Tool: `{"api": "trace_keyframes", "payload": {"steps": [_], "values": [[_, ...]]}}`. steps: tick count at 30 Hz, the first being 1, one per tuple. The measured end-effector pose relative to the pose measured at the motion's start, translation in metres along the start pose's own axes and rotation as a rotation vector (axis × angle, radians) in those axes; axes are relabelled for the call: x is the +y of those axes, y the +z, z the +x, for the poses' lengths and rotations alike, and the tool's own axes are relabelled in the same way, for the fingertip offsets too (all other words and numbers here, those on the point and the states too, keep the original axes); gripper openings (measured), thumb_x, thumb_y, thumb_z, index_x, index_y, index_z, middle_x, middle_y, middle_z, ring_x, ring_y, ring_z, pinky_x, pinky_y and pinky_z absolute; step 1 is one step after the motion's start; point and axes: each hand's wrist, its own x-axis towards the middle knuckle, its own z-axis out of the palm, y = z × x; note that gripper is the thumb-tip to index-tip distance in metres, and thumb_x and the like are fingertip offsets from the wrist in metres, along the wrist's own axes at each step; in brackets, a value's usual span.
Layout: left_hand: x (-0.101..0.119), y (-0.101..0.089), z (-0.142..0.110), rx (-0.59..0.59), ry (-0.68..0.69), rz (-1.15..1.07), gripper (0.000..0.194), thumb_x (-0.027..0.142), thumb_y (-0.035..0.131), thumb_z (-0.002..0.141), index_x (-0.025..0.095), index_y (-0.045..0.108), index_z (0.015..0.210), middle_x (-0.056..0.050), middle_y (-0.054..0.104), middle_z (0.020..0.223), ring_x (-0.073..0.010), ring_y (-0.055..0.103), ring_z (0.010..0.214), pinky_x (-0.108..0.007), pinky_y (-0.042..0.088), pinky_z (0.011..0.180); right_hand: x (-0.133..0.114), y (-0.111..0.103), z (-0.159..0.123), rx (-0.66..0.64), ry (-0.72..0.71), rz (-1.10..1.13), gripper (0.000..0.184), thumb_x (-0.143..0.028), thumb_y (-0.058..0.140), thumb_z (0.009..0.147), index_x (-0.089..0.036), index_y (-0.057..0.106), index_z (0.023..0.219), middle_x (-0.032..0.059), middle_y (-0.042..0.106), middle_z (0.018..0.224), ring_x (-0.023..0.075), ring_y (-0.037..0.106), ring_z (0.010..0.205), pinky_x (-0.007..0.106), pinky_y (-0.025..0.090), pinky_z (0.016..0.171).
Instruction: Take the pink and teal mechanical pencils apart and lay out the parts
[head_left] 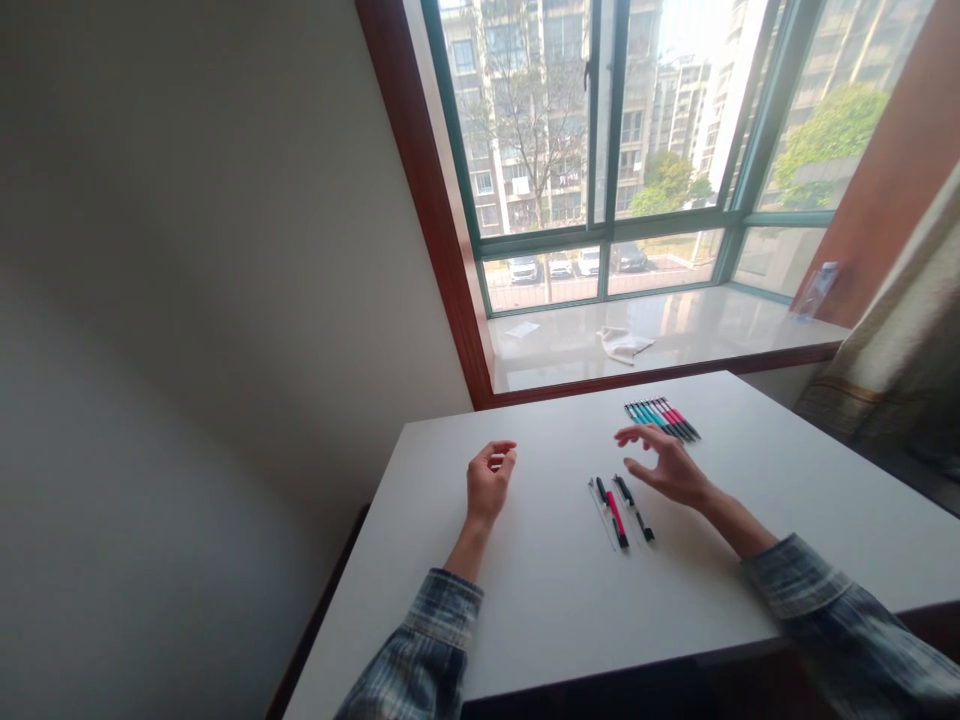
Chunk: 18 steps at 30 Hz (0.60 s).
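Observation:
My left hand (pixel 490 484) rests over the left part of the white table (pixel 540 590), its fingers loosely curled with a gap to the thumb and nothing visible in them. Over to the right, my right hand (pixel 666 466) is held with fingers and thumb spread, holding nothing. Pen parts lie between the hands: a thin refill (pixel 602 514), a pink barrel with black ends (pixel 615 515), a black piece (pixel 624 490) and a dark slender part (pixel 643 528). Just beyond my right hand lies a row of several pens (pixel 660 418), teal on the left and pink on the right.
Behind the table is a windowsill (pixel 555 370) with a crumpled white cloth (pixel 624 345), a flat white paper (pixel 523 329) and a clear bottle (pixel 816 292). A curtain (pixel 877 350) hangs at the right. A plain wall (pixel 225 300) stands to the left.

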Motion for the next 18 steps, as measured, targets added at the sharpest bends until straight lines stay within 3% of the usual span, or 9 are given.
{"api": "trace_keyframes", "payload": {"steps": [2, 5, 11, 18], "values": [[-0.001, 0.001, 0.0, -0.001, 0.011, -0.002, 0.023, 0.039, 0.068, 0.083, 0.02, 0.077, 0.093, -0.007, 0.076, 0.099, -0.0202, 0.066, 0.081, -0.031, 0.052, 0.072, -0.021, 0.012, -0.003, -0.138, -0.078, 0.054, 0.043, -0.02, 0.064, 0.08, -0.024, 0.062, 0.123, 0.0075, 0.07, 0.117, 0.0265, 0.062, 0.109, 0.042, 0.053, 0.091], [-0.003, 0.001, 0.001, -0.003, 0.014, -0.008, 0.023, 0.04, 0.069, 0.082, 0.02, 0.077, 0.092, -0.007, 0.076, 0.097, -0.0203, 0.066, 0.079, -0.03, 0.052, 0.071, -0.034, 0.019, -0.007, -0.223, -0.098, 0.072, 0.052, -0.014, 0.063, 0.076, -0.025, 0.058, 0.127, 0.0087, 0.066, 0.123, 0.0276, 0.057, 0.118, 0.045, 0.051, 0.099], [-0.001, 0.003, 0.0, -0.015, 0.007, -0.004, 0.023, 0.039, 0.069, 0.082, 0.02, 0.077, 0.092, -0.007, 0.076, 0.095, -0.0204, 0.066, 0.079, -0.03, 0.052, 0.07, -0.034, 0.017, -0.008, -0.321, -0.067, 0.073, 0.058, -0.012, 0.068, 0.072, -0.025, 0.058, 0.127, 0.0087, 0.063, 0.124, 0.0283, 0.054, 0.121, 0.046, 0.048, 0.104], [-0.002, 0.003, 0.002, 0.026, 0.004, -0.006, 0.021, 0.036, 0.068, 0.08, 0.02, 0.077, 0.09, -0.006, 0.076, 0.089, -0.0199, 0.065, 0.074, -0.03, 0.052, 0.067, -0.033, 0.018, -0.007, -0.35, -0.074, 0.073, 0.054, -0.014, 0.07, 0.073, -0.027, 0.06, 0.124, 0.007, 0.066, 0.12, 0.0276, 0.056, 0.117, 0.044, 0.05, 0.101]]}}
